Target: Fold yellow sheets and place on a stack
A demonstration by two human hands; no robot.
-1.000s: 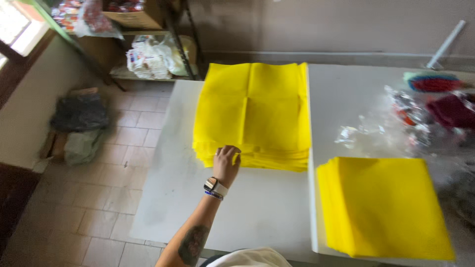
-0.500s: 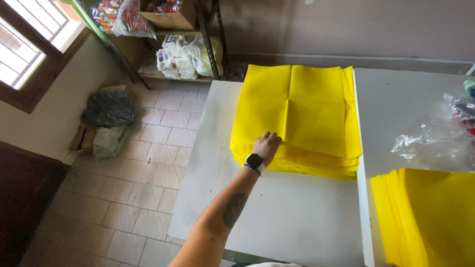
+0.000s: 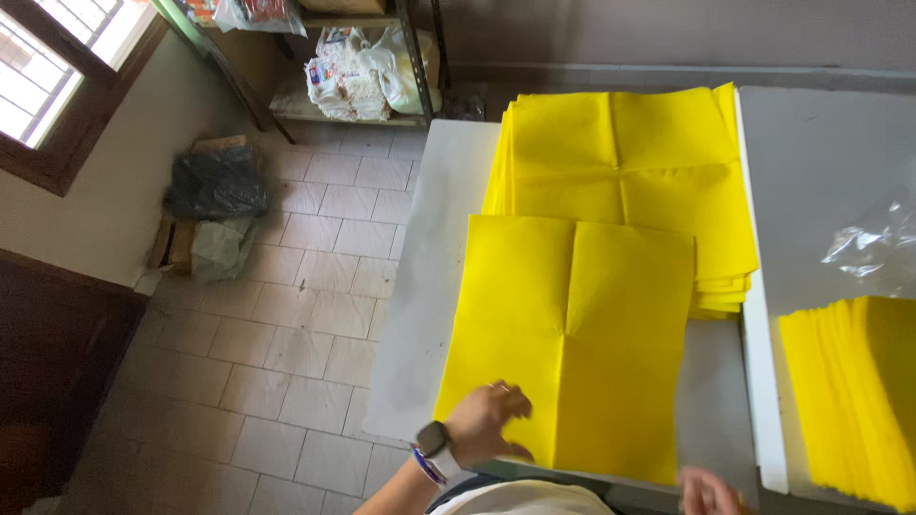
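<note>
A single yellow sheet (image 3: 572, 343) lies flat on the white table (image 3: 429, 286), its far edge overlapping a stack of yellow sheets (image 3: 630, 172). My left hand (image 3: 482, 424), with a watch on the wrist, pinches the sheet's near left corner. My right hand (image 3: 706, 491) shows only partly at the bottom edge, by the sheet's near right corner; whether it grips the sheet is unclear.
A second yellow stack (image 3: 854, 401) sits on the right-hand table beside clear plastic wrap (image 3: 868, 243). On the tiled floor to the left are a dark bag (image 3: 215, 186) and a metal shelf (image 3: 363, 67) holding bags. A window (image 3: 48, 67) is at upper left.
My left hand has pulled one yellow sheet off the stack toward me, and it now lies spread on the table. The view has swung left. My right hand has appeared.
</note>
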